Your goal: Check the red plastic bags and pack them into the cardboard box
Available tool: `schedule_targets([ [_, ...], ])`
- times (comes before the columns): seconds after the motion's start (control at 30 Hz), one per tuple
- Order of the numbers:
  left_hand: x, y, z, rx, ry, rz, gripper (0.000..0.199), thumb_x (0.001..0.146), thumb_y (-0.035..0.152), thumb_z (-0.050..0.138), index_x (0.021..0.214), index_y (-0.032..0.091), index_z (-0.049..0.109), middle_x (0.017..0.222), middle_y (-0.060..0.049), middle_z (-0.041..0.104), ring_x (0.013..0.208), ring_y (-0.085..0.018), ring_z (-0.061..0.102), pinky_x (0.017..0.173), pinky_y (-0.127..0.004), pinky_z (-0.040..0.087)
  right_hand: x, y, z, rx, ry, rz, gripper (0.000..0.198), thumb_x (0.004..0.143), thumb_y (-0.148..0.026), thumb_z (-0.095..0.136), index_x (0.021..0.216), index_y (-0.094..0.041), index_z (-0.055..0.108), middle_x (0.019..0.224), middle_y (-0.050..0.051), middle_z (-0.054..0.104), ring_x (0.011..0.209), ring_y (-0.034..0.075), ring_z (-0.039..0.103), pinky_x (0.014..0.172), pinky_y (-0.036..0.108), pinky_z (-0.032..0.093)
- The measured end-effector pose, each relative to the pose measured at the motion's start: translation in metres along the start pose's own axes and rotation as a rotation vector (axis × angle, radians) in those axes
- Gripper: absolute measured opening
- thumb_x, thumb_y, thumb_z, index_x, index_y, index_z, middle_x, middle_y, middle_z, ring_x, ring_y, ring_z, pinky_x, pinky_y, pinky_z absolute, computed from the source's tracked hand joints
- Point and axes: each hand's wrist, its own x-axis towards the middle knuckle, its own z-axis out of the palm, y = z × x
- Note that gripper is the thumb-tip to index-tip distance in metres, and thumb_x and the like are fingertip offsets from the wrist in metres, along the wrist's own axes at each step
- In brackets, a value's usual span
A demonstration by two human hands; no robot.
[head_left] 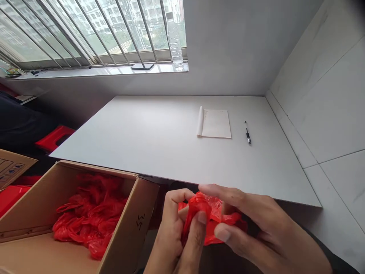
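A crumpled red plastic bag (215, 228) is held up in front of the table's near edge. My left hand (182, 232) pinches a bunched part of it between thumb and curled index finger. On the other side, my right hand (256, 224) curves around the bag, its index finger stretched over the top. A strip of red film runs between that hand's thumb and inner fingers, which are partly hidden. To the left, an open cardboard box (148, 198) contains a heap of similar red plastic bags (91, 213).
Beyond my hands is a white table (159, 129) with a notepad (216, 123) and a pen (248, 135). A plastic bottle (175, 42) and a dark flat object (142, 66) are on the sill of the barred window. A red stool (54, 137) is at left.
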Motion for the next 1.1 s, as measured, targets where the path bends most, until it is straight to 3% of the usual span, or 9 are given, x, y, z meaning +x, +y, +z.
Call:
schedule_targets([
  [0.2,0.005,-0.013,0.003,0.102,-0.154,-0.046,0.049,0.093,0.044,0.064,0.136,0.026,0.048,0.1,-0.007,0.068,0.08,-0.019,0.064,0.074,-0.028,0.053,0.007,0.006,0.007,0.172,0.026,0.128,0.009,0.104,-0.026,0.052,0.1,-0.028,0.06,0.079,-0.007,0.066,0.059,0.006,0.057,0.058,0.015,0.048],
  [0.3,0.014,-0.024,-0.005,0.09,-0.284,-0.027,0.031,0.097,0.047,0.057,0.113,0.02,0.061,0.088,-0.006,0.065,0.073,-0.016,0.059,0.069,-0.026,0.049,0.0,0.009,0.004,0.185,0.016,0.203,0.01,0.104,-0.033,0.052,0.101,-0.029,0.061,0.075,-0.006,0.065,0.058,0.008,0.058,0.055,0.016,0.048],
  [0.4,0.021,-0.039,-0.004,0.009,-0.297,-0.041,0.037,0.102,0.05,0.045,0.093,0.018,0.061,0.063,0.001,0.049,0.054,-0.01,0.043,0.055,-0.024,0.039,-0.008,0.013,0.005,0.137,0.032,0.265,0.019,0.106,-0.038,0.049,0.122,-0.033,0.058,0.076,-0.006,0.068,0.062,0.009,0.065,0.056,0.014,0.054],
  [0.57,0.003,-0.067,0.031,0.337,0.055,0.104,0.038,0.095,0.039,0.056,0.132,0.031,0.059,0.092,-0.004,0.069,0.076,-0.02,0.06,0.069,-0.031,0.045,-0.01,0.019,0.019,-0.115,0.016,0.041,0.036,0.105,-0.035,0.045,0.139,-0.035,0.056,0.113,0.003,0.068,0.096,0.016,0.07,0.076,0.018,0.062],
  [0.63,-0.003,-0.075,0.045,0.47,0.177,0.124,0.039,0.088,0.035,0.063,0.127,0.033,0.065,0.097,-0.005,0.073,0.079,-0.024,0.064,0.066,-0.033,0.044,-0.009,0.019,0.029,-0.226,0.016,-0.075,0.035,0.103,-0.035,0.047,0.135,-0.036,0.061,0.127,0.005,0.061,0.112,0.02,0.064,0.086,0.026,0.062],
  [0.7,-0.002,-0.076,0.046,0.498,0.157,0.106,0.02,0.084,0.031,0.064,0.103,0.027,0.072,0.082,-0.006,0.07,0.068,-0.022,0.06,0.06,-0.033,0.039,-0.009,0.018,0.037,-0.313,0.02,-0.169,0.034,0.102,-0.033,0.049,0.132,-0.038,0.063,0.135,0.003,0.055,0.127,0.024,0.054,0.111,0.04,0.049],
  [0.77,0.004,-0.072,0.034,0.371,-0.041,0.091,0.013,0.089,0.031,0.061,0.086,0.021,0.069,0.071,-0.004,0.062,0.062,-0.017,0.053,0.058,-0.03,0.038,-0.01,0.021,0.041,-0.341,-0.02,-0.191,0.035,0.103,-0.035,0.048,0.136,-0.039,0.06,0.141,0.0,0.051,0.137,0.027,0.043,0.124,0.052,0.029],
  [0.9,0.017,-0.058,-0.002,0.011,-0.28,0.027,0.044,0.103,0.047,0.042,0.086,0.014,0.065,0.065,0.0,0.047,0.057,-0.009,0.041,0.056,-0.024,0.035,-0.014,0.037,0.035,-0.321,-0.062,0.025,0.04,0.103,-0.046,0.049,0.143,-0.037,0.051,0.136,0.0,0.055,0.127,0.022,0.051,0.096,0.033,0.056],
  [1.1,0.024,-0.061,-0.024,-0.212,-0.242,-0.075,0.047,0.103,0.051,0.043,0.115,0.012,0.067,0.074,-0.005,0.061,0.066,-0.012,0.057,0.068,-0.026,0.047,-0.02,0.05,0.025,-0.138,-0.16,0.156,0.015,0.104,-0.04,0.052,0.113,-0.032,0.061,0.106,0.0,0.062,0.095,0.015,0.061,0.075,0.023,0.055],
])
